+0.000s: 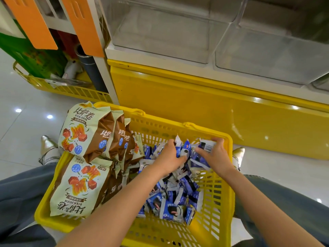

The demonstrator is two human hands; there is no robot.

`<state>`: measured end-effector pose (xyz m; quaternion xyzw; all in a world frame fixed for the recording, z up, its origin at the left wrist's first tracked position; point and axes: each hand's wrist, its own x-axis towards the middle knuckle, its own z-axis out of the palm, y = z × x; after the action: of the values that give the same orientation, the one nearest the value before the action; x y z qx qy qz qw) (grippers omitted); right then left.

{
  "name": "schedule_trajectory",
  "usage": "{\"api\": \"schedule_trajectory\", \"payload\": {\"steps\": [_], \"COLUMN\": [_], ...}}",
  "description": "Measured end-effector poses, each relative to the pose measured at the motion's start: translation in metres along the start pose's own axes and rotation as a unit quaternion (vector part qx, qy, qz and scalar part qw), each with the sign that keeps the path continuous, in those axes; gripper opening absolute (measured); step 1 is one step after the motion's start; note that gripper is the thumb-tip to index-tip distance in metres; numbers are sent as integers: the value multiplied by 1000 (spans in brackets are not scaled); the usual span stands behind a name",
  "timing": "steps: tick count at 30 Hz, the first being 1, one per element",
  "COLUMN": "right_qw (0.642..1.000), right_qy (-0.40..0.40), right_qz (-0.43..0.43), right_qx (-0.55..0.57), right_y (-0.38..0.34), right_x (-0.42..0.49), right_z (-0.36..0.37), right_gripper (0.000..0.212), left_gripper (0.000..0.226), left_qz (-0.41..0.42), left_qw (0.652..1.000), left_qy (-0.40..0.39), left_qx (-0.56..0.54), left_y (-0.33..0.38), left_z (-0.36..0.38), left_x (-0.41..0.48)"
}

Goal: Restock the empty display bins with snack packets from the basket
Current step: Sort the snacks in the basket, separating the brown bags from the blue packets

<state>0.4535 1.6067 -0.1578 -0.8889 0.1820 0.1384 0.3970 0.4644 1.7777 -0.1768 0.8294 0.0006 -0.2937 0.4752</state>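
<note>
hands, left hand [170, 157] and right hand [216, 155], each clutch blue snack packets [185, 148] in the yellow basket [229, 175]; better to squeeze firmly and lift together toward the clear bins [160, 32].

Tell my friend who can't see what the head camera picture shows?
Two bare hands, left hand and right hand, grab small blue-and-white snack packets in a yellow basket. Big cream-and-brown snack bags fill its left side; clear empty display bins wait above.

Glossy pale tile floor [23, 111] with ceiling-light glints, beside a yellow cabinet base [195, 107].
</note>
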Motion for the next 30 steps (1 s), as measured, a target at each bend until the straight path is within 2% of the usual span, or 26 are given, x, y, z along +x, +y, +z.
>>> {"api": "schedule_trajectory", "payload": {"steps": [2,5,7,9,11,13,17,19,22,24,25,27,30], "right_qw": [1000,992,974,959,952,944,927,919,903,898,901,894,850], "right_qy": [14,8,43,57,-7,-116,-279,-318,-360,-366,-346,-255,-136], "right_qz": [19,-16,-94,-179,-227,-232,-154,-125,-84,-59,-61,-124,-237], "right_qx": [-9,-123,-200,-211,-204,-205,-198,-196,-219,-235,-254,-348,-450], "right_y": [3,3,0,-5,-9,-8,-9,-12,-16,-18,-19,-20,-26], "right_x": [3,-7,-20,-38,-58,-74,-81,-78,-71,-68,-69,-71,-61], "right_z": [3,9,12,18,33,56,103,123,149,165,172,184,193], "right_gripper": [72,67,60,48,39,38,44,46,59,70,72,64,57], "left_gripper": [58,58,51,40,33,28,18,18,21,30,34,33,29], "left_qz": [-21,-33,10,93,164,206,256,212,68,-41,-89,-151,-160], "left_qw": [999,996,995,983,960,935,854,835,857,878,887,905,918], "left_qy": [-25,-22,17,89,171,254,438,495,506,476,452,395,362], "left_qx": [31,85,102,129,152,135,118,111,71,29,18,33,7], "left_y": [2,0,1,2,3,0,-19,-39,-79,-102,-112,-128,-139], "left_z": [8,6,-7,-27,-52,-78,-121,-135,-147,-148,-147,-142,-140], "left_x": [9,1,-19,-51,-87,-120,-161,-172,-178,-179,-178,-177,-174]}}
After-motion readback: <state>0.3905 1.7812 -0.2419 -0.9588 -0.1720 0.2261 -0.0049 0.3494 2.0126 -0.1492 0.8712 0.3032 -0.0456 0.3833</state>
